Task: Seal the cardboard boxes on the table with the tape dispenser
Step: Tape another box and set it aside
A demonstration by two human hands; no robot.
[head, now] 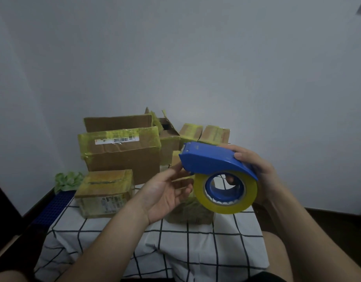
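The tape dispenser (214, 159) is held up above the table (155, 251), gripped round its back by the right hand (254, 169), whose fingers are partly hidden behind the one yellow roll (226, 206). The left hand (167, 192) is spread loose, palm up, fingertips at the dispenser's nose; contact cannot be judged. Six cardboard boxes (120, 153) are counted, one largely hidden beneath the roll.
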